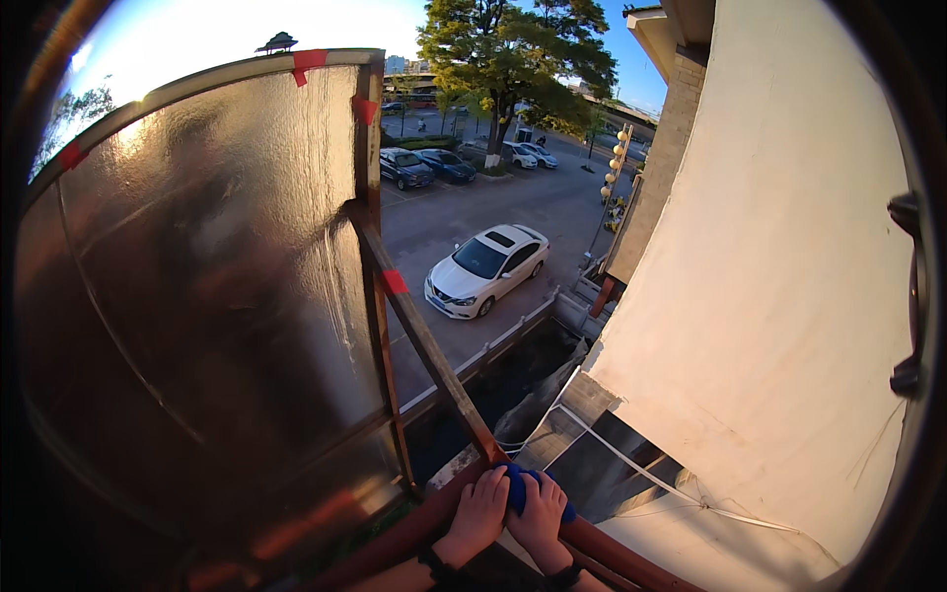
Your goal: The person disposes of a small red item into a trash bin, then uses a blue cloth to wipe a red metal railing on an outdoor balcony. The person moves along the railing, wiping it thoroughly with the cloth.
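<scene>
A bunched blue cloth (516,494) lies over the red-brown metal railing (614,544) at the bottom centre. My left hand (477,510) rests on the railing, with its fingertips curled against the cloth's left side. Beside it, my right hand (540,514) grips the cloth from above, and some blue shows past its outer edge. Just beyond the cloth, a slanting metal brace (436,355) meets the railing. The undersides of both hands are hidden.
On the left stands a framed translucent panel (222,244) with red tape (309,61) on its frame. A pale wall (769,244) rises at the right. Far below, a white car (487,270) is on the paved lot. A white pipe (636,466) crosses beneath the wall.
</scene>
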Motion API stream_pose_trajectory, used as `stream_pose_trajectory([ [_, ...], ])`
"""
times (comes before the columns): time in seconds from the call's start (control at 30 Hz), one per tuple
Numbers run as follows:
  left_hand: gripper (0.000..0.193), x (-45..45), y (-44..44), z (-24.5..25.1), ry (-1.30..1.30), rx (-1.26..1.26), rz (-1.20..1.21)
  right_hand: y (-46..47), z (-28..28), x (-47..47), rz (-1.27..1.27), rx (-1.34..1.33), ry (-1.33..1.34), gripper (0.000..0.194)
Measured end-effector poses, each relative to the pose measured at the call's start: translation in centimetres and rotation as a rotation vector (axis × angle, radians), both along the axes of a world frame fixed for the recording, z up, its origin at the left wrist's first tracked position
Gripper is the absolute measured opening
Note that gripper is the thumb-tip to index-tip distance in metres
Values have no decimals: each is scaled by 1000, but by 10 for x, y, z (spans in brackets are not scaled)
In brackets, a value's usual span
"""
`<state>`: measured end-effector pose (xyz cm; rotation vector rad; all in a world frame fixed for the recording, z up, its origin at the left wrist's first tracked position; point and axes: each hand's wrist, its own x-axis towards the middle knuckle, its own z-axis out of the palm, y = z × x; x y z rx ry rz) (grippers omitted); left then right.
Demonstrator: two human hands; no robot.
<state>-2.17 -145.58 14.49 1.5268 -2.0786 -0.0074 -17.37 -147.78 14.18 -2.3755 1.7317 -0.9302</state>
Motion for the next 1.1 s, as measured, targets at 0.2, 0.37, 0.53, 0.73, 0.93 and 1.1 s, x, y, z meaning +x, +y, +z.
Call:
stream_pose_trajectory([
  [0.2, 80, 26, 5, 10, 37, 2, 9, 3, 1, 31, 63, -21, -165, 64],
  [0.37, 72, -29, 0, -1, -28, -1, -116, 15, 13, -34, 5, 14, 17, 62],
  [0.53, 68, -71, 4, -12, 109, -53, -222, 32, 14, -71, -96, 152, -10, 59],
  [0.73, 55, -37, 24, 9, -238, 5, 158, 24, 6, -10, -37, 68, -43, 48],
  [0.93, 55, 59, 41, 23, -56, 32, 368, 7, 10, 97, 337, 147, -322, 52],
  [1.1, 71, 95, 70, 26, 256, 412, 488, -5, 27, 127, 716, 264, -228, 51],
])
